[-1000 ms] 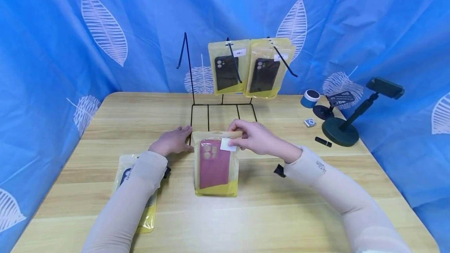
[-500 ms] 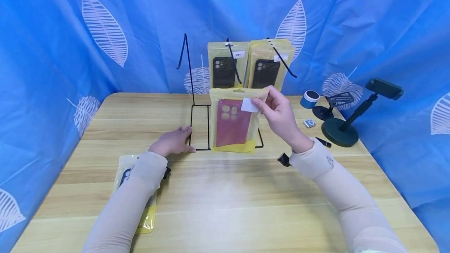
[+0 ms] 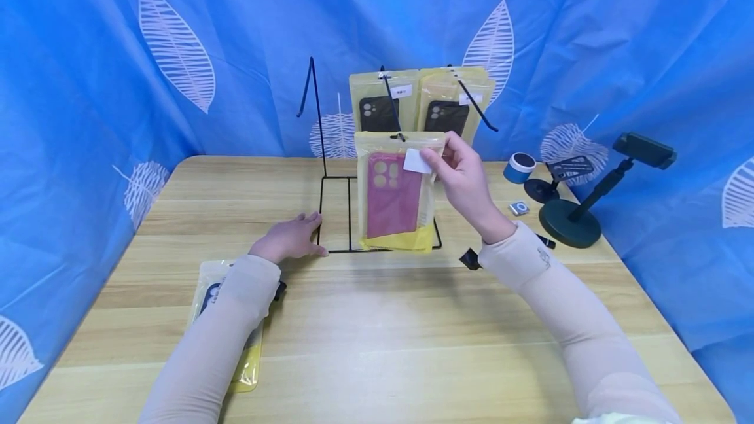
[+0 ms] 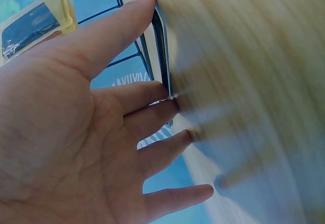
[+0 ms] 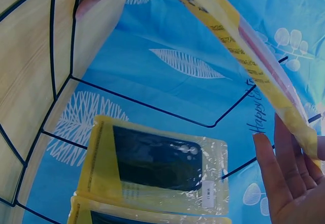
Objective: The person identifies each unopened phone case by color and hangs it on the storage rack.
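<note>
1. While the right hand holds the red case pack up off the counter, its fingers pinch the pack's top right corner, next to the white label.
2. That pack hangs upright, long axis vertical, in front of the wire rack; its top edge sits at the tip of the middle hook, though I cannot tell whether the hole is on it yet.
3. From the right wrist view, the pack runs edge-on past the fingertips, with a dark case pack hanging just behind.
4. The left hand lies flat on the counter, fingers spread and relaxed, touching the rack's base frame at its left corner.
5. The right hand is the nearer one to the hook; the left is low, well apart from the pack.
6. Another pack lies on the counter under the left sleeve.
</note>
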{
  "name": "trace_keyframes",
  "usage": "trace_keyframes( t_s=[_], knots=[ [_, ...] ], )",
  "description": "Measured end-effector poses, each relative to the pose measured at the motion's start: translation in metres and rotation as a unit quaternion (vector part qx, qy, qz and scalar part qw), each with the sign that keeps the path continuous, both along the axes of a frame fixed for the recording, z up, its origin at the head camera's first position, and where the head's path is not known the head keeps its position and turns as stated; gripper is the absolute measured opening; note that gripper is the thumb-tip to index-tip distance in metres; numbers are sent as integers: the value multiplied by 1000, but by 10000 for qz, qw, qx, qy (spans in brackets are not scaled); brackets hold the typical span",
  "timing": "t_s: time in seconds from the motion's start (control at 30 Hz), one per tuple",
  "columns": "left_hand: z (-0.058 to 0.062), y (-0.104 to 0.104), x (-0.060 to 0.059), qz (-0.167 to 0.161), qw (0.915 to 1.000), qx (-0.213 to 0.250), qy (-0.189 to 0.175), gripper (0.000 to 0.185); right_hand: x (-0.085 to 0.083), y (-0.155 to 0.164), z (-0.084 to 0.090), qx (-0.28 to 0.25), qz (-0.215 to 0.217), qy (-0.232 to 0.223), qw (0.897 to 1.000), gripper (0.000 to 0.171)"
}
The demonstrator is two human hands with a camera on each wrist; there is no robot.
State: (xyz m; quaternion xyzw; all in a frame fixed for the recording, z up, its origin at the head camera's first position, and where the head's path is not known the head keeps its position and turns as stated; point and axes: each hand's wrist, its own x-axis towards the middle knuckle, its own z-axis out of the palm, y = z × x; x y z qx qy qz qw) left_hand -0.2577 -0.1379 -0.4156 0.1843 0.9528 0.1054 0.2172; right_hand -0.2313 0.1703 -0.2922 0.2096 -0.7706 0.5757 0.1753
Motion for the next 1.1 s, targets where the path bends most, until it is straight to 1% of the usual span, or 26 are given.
trace_keyframes(
  t_s=[0.33,0.57,0.67,0.9,1.1],
  knots=[
    [2,1,1,60,10000,14,-33,90,-25,-2,-1,-125,-310,-185,9993,17],
    [2,1,3,87,10000,39,-25,92,-45,-8,-1,-161,-845,-112,9962,20],
    [1,1,3,106,9999,46,-37,92,-52,-10,-1,-186,-985,-119,9949,22],
    [1,2,3,118,9999,30,-5,90,-67,-15,-1,161,-1304,-129,9913,29],
    [0,2,3,87,9999,64,11,91,-78,-20,-1,542,-1690,-119,9841,31]
  ],
)
